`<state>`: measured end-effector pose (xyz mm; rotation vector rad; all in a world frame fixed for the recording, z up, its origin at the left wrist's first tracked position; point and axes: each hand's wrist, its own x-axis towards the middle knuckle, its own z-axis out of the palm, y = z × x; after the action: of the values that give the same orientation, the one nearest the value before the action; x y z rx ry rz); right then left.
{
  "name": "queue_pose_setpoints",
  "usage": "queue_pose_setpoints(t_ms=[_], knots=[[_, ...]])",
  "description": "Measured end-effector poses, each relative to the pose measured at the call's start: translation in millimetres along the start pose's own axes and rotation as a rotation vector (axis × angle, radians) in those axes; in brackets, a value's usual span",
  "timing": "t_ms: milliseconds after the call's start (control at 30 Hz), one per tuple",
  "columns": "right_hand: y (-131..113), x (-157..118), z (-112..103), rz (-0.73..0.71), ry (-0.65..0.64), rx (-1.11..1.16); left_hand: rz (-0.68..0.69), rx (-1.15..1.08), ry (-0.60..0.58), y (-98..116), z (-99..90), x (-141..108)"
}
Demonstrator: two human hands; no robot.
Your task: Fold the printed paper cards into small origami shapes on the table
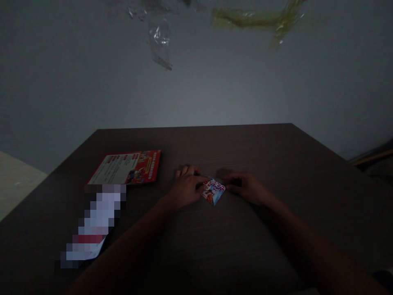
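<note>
Left hand point(186, 188) on the small, flat, blue-and-red printed card point(214, 191), pinch unclear; right hand point(225, 181) at its corner, fingertips apart! Uneven pressure against the dark-brown wood-grain table point(215, 143) could crease it.

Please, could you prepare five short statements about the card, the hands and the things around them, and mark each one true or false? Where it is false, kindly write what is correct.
1. The card is between the left hand and the right hand. True.
2. The red booklet lies on the table. True.
3. The card is on top of the red booklet. False: the two are apart.
4. Yellow tape is on the wall. True.
5. The right hand is nearest to the red booklet. False: the left hand is nearer.
</note>
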<state>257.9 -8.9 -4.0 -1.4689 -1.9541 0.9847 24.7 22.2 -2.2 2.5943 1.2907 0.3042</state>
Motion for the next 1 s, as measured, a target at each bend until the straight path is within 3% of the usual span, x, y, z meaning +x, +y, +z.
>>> queue_pose_setpoints(t_ms=[367, 567, 1000], knots=[[-7, -1, 2, -0.023, -0.070, 0.076, 0.040, -0.027, 0.079, -3, 6.5, 1], [-2, 0, 6, -0.039, -0.014, 0.186, 0.090, -0.035, 0.116, -2, 8.0, 1], [-3, 4, 10, -0.033, 0.105, 0.146, 0.121, -0.095, 0.176, -6, 11.8, 3]])
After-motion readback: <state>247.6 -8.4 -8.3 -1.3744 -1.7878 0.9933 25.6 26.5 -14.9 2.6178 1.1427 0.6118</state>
